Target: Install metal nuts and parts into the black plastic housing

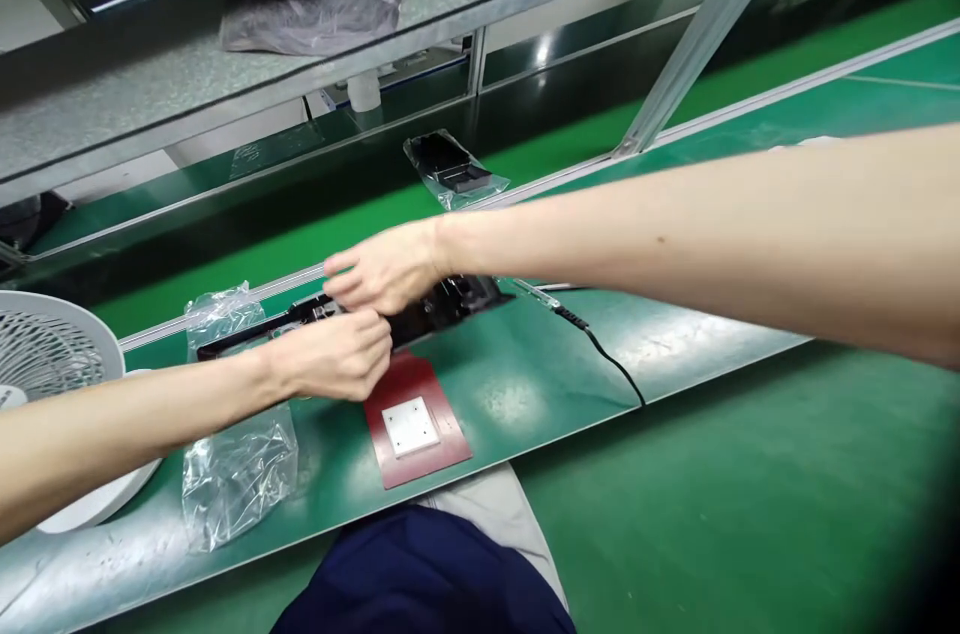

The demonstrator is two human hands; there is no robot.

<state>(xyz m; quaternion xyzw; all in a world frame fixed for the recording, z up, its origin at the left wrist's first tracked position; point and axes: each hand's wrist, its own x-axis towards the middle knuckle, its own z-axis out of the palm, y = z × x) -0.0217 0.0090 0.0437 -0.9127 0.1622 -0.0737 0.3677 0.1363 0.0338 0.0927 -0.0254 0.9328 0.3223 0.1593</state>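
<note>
Together, two hands [337,354] [386,266] partly hide one long black assembly [442,309].

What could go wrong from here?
The nearest bag shows on both sides of the black part, so it might get dragged along. The cable runs to the near edge of the bench, where it could snag. The left hand and right hand are close together at the part, so they might bump.

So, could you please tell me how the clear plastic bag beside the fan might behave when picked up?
The clear plastic bag would probably flop, since its film is creased. Being thin and see-through, it is likely light. Its shiny surface suggests it may slip somewhat.
</note>
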